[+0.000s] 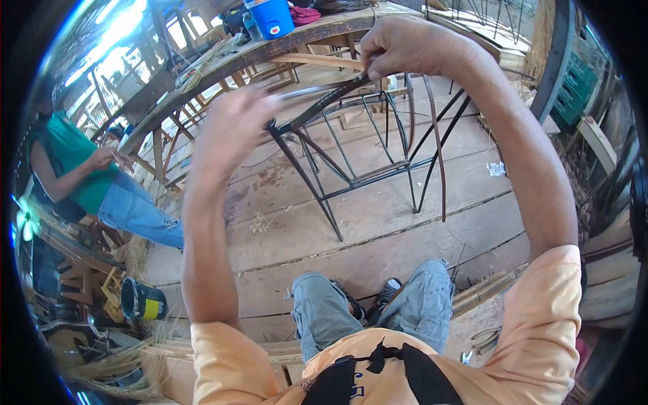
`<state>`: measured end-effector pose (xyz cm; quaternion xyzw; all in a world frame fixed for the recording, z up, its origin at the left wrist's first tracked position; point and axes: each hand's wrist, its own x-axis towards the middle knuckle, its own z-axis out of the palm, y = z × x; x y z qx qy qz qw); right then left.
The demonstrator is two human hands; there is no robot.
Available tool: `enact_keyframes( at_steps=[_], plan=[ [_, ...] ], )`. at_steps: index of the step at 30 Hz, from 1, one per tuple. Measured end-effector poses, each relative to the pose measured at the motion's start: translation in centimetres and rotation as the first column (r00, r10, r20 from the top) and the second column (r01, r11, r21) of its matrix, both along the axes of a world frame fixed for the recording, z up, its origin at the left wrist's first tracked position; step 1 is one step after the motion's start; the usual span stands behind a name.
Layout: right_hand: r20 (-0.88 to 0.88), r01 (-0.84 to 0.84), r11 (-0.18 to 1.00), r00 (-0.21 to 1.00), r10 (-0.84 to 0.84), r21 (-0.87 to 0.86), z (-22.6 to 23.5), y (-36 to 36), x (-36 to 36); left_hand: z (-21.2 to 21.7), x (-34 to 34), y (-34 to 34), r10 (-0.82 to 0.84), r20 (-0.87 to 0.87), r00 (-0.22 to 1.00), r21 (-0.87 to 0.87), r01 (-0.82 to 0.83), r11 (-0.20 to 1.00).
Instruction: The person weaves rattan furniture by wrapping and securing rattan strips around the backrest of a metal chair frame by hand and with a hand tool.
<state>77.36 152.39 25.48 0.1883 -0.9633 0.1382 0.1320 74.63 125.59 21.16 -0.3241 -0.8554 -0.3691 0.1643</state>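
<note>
A dark metal frame (335, 192) with thin legs and crossbars, like that of a small chair or stool, stands on the boards before me. My right hand (412, 48) is closed in a pinch at the far end of its top bar (331, 100), which is wrapped in dark strip. Smeared by motion, my left hand (233, 131) is at the bar's near left corner; its fingers cannot be made out. A thin strand (314, 90) runs between the two hands. Long brown strips (439, 145) hang down below my right hand.
A long wooden bench (223, 64) curves behind the frame, bearing a blue cooler (270, 19). At left a person in a green top (77, 162) works with their hands. A black bucket (143, 300) and loose fibres (115, 371) lie lower left; scissors (484, 337) are lower right.
</note>
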Motion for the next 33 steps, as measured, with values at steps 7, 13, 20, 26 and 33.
enact_keyframes(
  at_steps=[7,13,20,26,33],
  plan=[
    [-0.171,0.026,0.994,0.984,-0.043,-0.102,-1.6,0.0,1.2,-1.4,1.1,-7.8,-0.008,0.316,0.949,0.423,-0.133,0.896],
    [-0.275,0.036,0.998,0.960,-0.050,-0.056,-3.4,-0.3,0.4,-5.0,2.5,-6.9,-0.098,0.384,0.918,0.674,-0.206,0.709],
    [-0.489,0.109,0.957,0.871,0.038,0.269,-4.3,-0.5,0.8,-13.4,7.0,-4.8,-0.246,0.556,0.794,0.700,-0.288,0.654],
    [-0.404,0.122,0.895,0.912,0.069,0.429,-3.1,-1.2,1.5,-8.4,6.3,5.3,-0.106,-0.373,0.922,0.161,0.176,0.971],
    [-0.381,0.160,0.868,0.924,0.035,0.469,-3.2,-2.4,1.9,-1.9,0.7,7.5,0.238,-0.381,0.893,-0.245,-0.346,0.906]
  ],
)
